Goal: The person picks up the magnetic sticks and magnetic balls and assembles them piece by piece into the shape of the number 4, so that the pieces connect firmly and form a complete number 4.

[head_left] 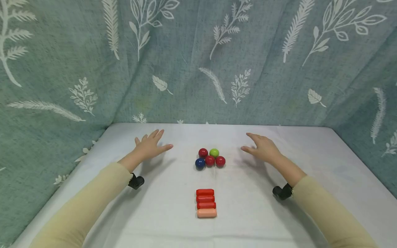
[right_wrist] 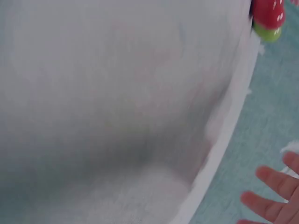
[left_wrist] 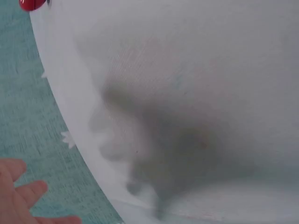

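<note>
Both hands hover over the white table, holding nothing. My left hand (head_left: 149, 146) has its fingers spread, left of a cluster of glossy balls. My right hand (head_left: 263, 147) is on the other side of the cluster, its fingers extended toward it. The cluster has a dark blue ball (head_left: 200, 163), a lime green ball (head_left: 214, 153) and three red balls (head_left: 210, 161), set close together. Nearer the front, three short red blocks (head_left: 205, 199) lie in a column with a peach-coloured block (head_left: 206, 213) at its near end. Fingers of each hand show in its wrist view.
A white cloth (head_left: 173, 224) covers the table. Behind and at the sides hangs a green curtain (head_left: 186, 44) with white leaf prints. Dark wrist cameras (head_left: 283, 191) sit under the beige sleeves (head_left: 90, 199).
</note>
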A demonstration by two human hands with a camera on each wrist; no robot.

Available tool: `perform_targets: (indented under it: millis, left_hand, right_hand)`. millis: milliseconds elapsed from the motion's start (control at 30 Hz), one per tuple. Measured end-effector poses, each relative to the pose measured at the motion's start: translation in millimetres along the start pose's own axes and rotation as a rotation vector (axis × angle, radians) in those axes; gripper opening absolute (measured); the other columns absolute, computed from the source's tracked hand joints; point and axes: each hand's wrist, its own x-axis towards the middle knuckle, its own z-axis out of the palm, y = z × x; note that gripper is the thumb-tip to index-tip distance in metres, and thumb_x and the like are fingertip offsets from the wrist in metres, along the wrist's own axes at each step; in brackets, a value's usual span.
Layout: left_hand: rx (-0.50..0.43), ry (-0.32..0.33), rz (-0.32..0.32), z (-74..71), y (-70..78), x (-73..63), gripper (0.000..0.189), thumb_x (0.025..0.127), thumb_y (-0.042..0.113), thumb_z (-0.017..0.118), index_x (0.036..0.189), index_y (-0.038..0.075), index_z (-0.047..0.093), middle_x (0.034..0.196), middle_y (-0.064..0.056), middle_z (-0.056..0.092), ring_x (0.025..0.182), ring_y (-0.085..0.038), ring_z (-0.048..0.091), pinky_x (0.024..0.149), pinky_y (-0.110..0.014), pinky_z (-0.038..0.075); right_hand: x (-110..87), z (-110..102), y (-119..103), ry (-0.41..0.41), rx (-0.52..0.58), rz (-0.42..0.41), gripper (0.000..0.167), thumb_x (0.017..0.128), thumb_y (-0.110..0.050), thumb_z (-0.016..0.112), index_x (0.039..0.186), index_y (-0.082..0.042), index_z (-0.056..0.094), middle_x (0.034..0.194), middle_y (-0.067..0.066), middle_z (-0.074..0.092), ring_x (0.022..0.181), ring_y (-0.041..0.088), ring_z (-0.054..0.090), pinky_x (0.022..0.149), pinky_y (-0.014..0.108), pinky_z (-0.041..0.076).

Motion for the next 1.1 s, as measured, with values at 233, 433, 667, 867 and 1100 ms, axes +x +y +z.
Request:
perform_targets:
  millis: [233,433,667,867,1100]
  left_hand:
    - [-0.114,0.066,0.136,3.9,13.7,-23.3,0.086,0.084,0.065,0.044,0.147,0.014,0.016,0.150,-0.014,0.022,0.133,-0.039,0.025,0.098,-0.065,0.020]
    - [-0.247,0.129,0.198,9.6,29.9,-46.1,0.086,0.083,0.059,0.052,0.147,0.013,0.017,0.147,-0.015,0.028,0.130,-0.036,0.032,0.100,-0.054,0.030]
    - [-0.315,0.135,0.242,17.3,49.4,-67.3,0.077,0.086,0.044,0.059,0.144,0.008,0.025,0.135,-0.017,0.044,0.109,-0.034,0.052,0.085,-0.046,0.045]
    - [-0.333,0.114,0.282,23.8,66.7,-79.5,0.068,0.086,0.036,0.062,0.140,0.007,0.033,0.128,-0.013,0.051,0.103,-0.028,0.055,0.081,-0.042,0.047]
    - [-0.339,0.053,0.270,30.2,76.3,-83.0,0.062,0.086,0.031,0.063,0.137,0.008,0.037,0.125,-0.012,0.053,0.101,-0.026,0.055,0.080,-0.040,0.047]
  right_hand:
    - [-17.6,-1.2,-21.9,-0.030,0.210,-0.033,0.065,0.085,-0.042,0.061,0.136,-0.006,0.041,0.132,0.018,0.049,0.120,0.036,0.045,0.095,0.050,0.038]
    - [-32.8,1.8,-35.1,-0.031,0.295,-0.108,0.059,0.084,-0.038,0.064,0.130,-0.005,0.049,0.123,0.014,0.057,0.111,0.034,0.051,0.084,0.045,0.045]
    - [-44.5,7.7,-46.5,-0.044,0.317,-0.148,0.049,0.083,-0.030,0.067,0.123,-0.005,0.054,0.112,0.014,0.062,0.102,0.030,0.057,0.079,0.041,0.048]
    - [-50.8,9.8,-54.9,-0.051,0.324,-0.169,0.047,0.082,-0.030,0.067,0.121,-0.005,0.056,0.106,0.012,0.064,0.094,0.024,0.059,0.077,0.038,0.049]
    - [-56.1,13.3,-67.2,-0.090,0.341,-0.244,0.044,0.082,-0.027,0.068,0.118,-0.004,0.059,0.102,0.011,0.065,0.089,0.021,0.060,0.080,0.041,0.048]
